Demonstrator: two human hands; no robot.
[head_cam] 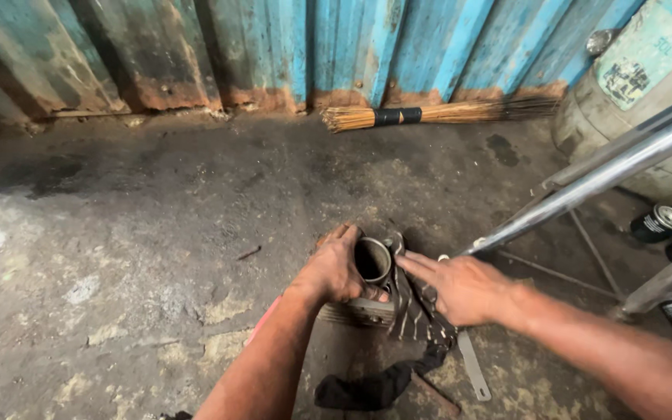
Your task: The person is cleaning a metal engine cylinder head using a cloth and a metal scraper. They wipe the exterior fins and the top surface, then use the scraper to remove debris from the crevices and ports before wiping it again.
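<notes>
A metal engine cylinder [372,262] with an open round bore and cooling fins stands on the concrete floor. My left hand [334,268] is wrapped around its left side and rim. Fingers of my right hand [460,286] stretch out flat toward the cylinder's right edge, resting on a dark striped rag [414,311] draped against the cylinder. The rag trails down to a dark bunch [363,387] near the bottom of the view.
A straw broom [421,115] lies along the rusty blue corrugated wall [289,47]. A shiny metal tube frame [608,175] crosses on the right before a pale drum [647,85]. Black cans [660,224] lie at right. A flat metal strip [472,364] lies by the rag.
</notes>
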